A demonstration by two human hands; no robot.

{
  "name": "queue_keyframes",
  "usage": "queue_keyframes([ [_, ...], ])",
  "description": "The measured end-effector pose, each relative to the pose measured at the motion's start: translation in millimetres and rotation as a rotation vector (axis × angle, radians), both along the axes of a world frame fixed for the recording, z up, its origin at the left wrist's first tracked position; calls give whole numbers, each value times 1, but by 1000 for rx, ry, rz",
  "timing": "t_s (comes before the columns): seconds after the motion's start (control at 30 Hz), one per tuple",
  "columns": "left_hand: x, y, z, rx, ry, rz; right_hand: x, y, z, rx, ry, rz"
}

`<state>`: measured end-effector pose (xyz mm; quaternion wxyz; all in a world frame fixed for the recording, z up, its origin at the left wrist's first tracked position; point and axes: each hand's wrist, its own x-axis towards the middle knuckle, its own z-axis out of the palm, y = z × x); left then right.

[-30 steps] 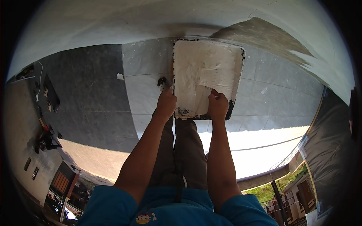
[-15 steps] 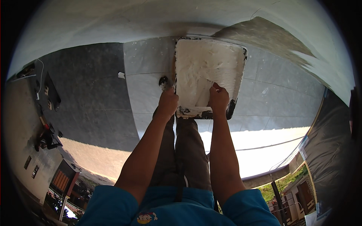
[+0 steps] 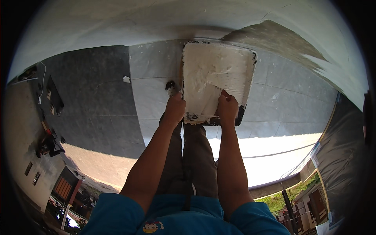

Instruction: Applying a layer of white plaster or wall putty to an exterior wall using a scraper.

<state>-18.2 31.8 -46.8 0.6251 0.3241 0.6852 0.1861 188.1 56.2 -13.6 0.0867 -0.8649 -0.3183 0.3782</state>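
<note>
A black rectangular tray (image 3: 239, 116), filled with thick white paste (image 3: 213, 58), is in front of me near the wall's foot. My left hand (image 3: 175, 107) is closed at its left edge, gripping the rim; the fingertips are hidden. Over the near right part of the paste, my right hand (image 3: 228, 106) is closed round a scraper. The scraper's wide blade (image 3: 213, 101) lies in the paste to the left of that hand, smeared nearly the same white. Its handle is mostly covered by my fingers.
A pale wall (image 3: 156, 23) with a brownish patch (image 3: 278, 39) rises beyond the tray. Grey sheeting (image 3: 290, 98) with white spots covers the floor. Beside my left hand is a black, speckled shoe tip (image 3: 170, 87). A small white piece (image 3: 126, 79) lies farther left; black plastic (image 3: 344, 156) hangs at right.
My right hand has turned slightly and shifted the scraper, and its blade now shows at a different tilt. Lumps in the paste beyond it have changed shape. My left hand keeps its place on the rim.
</note>
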Motion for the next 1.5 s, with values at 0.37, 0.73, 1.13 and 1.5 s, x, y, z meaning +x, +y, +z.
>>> queue_keyframes([
  [0.37, 1, 1, 2, 2, -27, 87, -15, 13, -1, 56, 55, 40],
  [0.73, 1, -1, -1, -22, 28, 49, -21, 20, 0, 107, 85, 187],
  [1.13, 4, -4, -11, 1, 38, -2, 15, 9, -20, 99, -74, 131],
  [1.5, -6, -8, -14, -26, 82, 13, 9, -3, -6, -6, -23, 174],
])
